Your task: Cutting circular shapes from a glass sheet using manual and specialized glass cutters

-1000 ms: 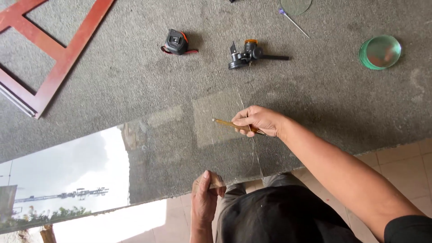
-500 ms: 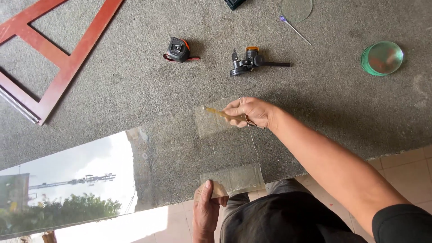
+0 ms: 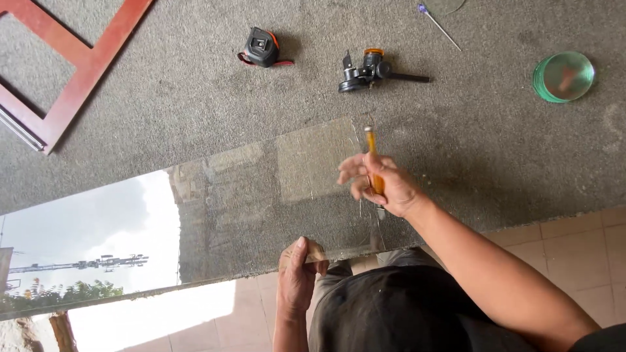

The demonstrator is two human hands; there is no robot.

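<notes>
Since the earlier frames, the right hand [image 3: 381, 186] is seen raised off the glass sheet [image 3: 261, 202], and the yellow-handled glass cutter [image 3: 373, 163] in it, formerly laid roughly sideways across the pane, is now turned upright with its handle end pointing away from the person.

Item 1. Glass sheet: laid flat on the grey carpeted bench [image 3: 195, 98], its near edge overhanging toward the person; sky and a tower are reflected in its left part.

Item 2. Right hand: the cutter is held between thumb and curled fingers, while the remaining fingers are loosely spread; the hand is blurred, so the exact grip cannot be told.

Item 3. Left hand [image 3: 298, 274]: closed over the near edge of the glass, thumb on top, a small tan piece being pinched there.

Item 4. Step in hand, as judged: a score across the pane appears finished and the cutter is being repositioned. The next move is judged to call for a firm hold at the edge and even pressure along the score line.

Item 5. Also present, well apart from the hands: tape measure [image 3: 262, 49], black suction tool [image 3: 365, 68], green-rimmed glass discs [image 3: 564, 77], red wooden frame [image 3: 72, 78].
</notes>
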